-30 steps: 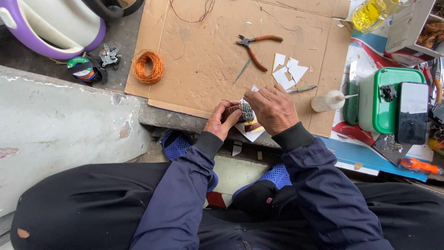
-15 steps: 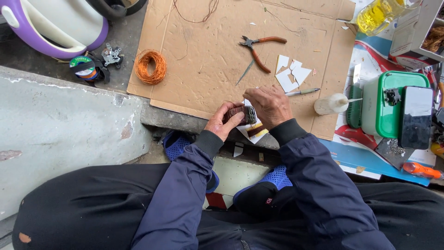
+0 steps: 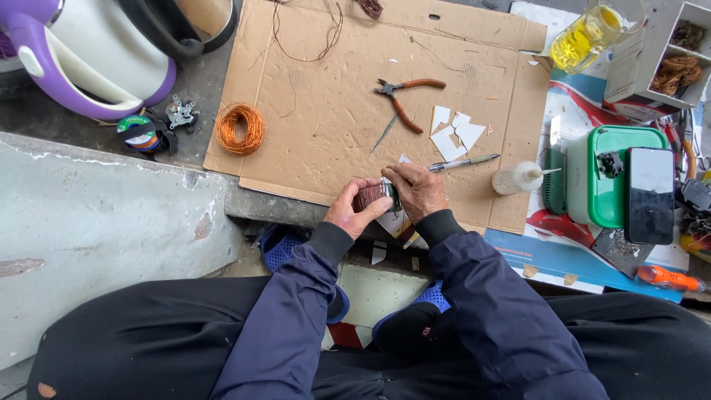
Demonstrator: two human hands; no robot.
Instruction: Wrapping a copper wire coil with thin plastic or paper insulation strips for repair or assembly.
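Both hands met at the near edge of the cardboard sheet (image 3: 333, 111). Left hand (image 3: 354, 213) cupped a small wound coil (image 3: 372, 196) from beneath, fingers curled shut around it; right hand (image 3: 418, 191) pinched its far end, probably to steady it. Pliers (image 3: 406, 96) and pen (image 3: 463, 162) lay within reach. Coil mostly hidden by fingers; its far end unreadable.

One orange-handled steel pliers (image 3: 406, 96), one coil of orange copper wire (image 3: 240, 128), one grey pen (image 3: 463, 162), four white paper scraps (image 3: 453, 133), one black phone (image 3: 650, 194).
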